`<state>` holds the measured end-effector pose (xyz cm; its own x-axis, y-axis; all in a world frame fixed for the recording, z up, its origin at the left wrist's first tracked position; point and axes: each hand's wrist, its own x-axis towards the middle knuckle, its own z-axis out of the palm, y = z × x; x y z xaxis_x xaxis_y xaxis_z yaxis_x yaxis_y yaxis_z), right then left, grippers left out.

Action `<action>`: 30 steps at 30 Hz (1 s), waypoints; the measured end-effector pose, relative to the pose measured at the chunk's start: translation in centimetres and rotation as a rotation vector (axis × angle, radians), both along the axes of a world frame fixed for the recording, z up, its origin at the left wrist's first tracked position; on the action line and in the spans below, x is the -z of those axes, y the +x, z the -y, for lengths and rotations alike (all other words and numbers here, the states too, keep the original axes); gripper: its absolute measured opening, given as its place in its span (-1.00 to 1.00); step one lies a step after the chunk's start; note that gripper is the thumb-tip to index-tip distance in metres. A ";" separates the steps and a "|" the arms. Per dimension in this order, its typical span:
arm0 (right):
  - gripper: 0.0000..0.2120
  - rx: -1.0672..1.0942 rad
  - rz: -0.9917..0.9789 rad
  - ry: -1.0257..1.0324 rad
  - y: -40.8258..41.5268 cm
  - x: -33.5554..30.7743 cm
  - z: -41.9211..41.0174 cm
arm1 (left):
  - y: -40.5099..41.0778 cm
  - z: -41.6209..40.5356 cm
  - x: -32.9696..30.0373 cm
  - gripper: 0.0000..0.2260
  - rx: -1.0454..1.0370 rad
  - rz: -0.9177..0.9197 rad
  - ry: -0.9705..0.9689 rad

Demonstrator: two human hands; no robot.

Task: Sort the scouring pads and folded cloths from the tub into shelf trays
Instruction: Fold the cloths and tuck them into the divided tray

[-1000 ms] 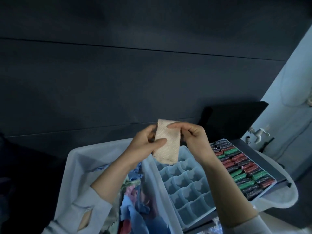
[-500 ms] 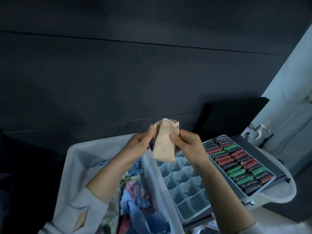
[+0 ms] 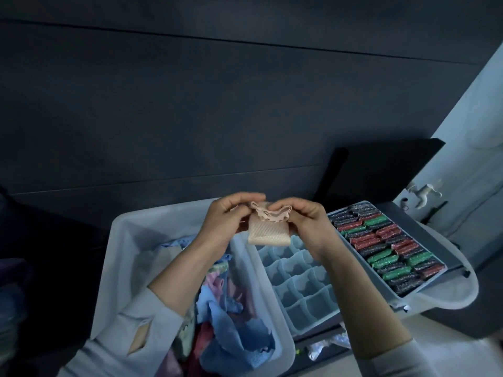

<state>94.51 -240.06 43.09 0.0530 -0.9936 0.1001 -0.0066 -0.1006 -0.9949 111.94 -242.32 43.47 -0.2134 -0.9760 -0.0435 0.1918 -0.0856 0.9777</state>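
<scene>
Between both hands [image 3: 272, 221], beige cloth [image 3: 268, 227].

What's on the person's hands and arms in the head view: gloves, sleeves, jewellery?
No gloves: the left hand and right hand are bare, and no rings, watch or bracelets show. Both arms wear pale grey-blue long sleeves pushed back, leaving the forearms uncovered. The left sleeve has a narrow slit-like opening in the fabric near its cuff. The right sleeve looks plain.
</scene>
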 end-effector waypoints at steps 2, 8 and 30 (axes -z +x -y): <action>-0.53 0.034 -0.123 -0.090 -0.2 0.3 0.0 | 0.0 0.0 0.2 -0.79 0.059 -0.046 0.147; -0.55 0.048 -0.191 -0.114 -0.6 0.7 -0.7 | -0.6 -0.2 2.6 -0.83 0.097 0.100 0.108; -0.78 -0.074 0.071 0.348 -6.0 7.1 -0.4 | -4.5 -0.4 7.3 -0.73 0.102 0.217 0.107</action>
<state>88.55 -239.69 36.00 0.1312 -0.9625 -0.2375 0.0584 0.2466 -0.9674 107.43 -241.88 36.19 -0.2849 -0.9373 -0.2005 -0.0364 -0.1984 0.9794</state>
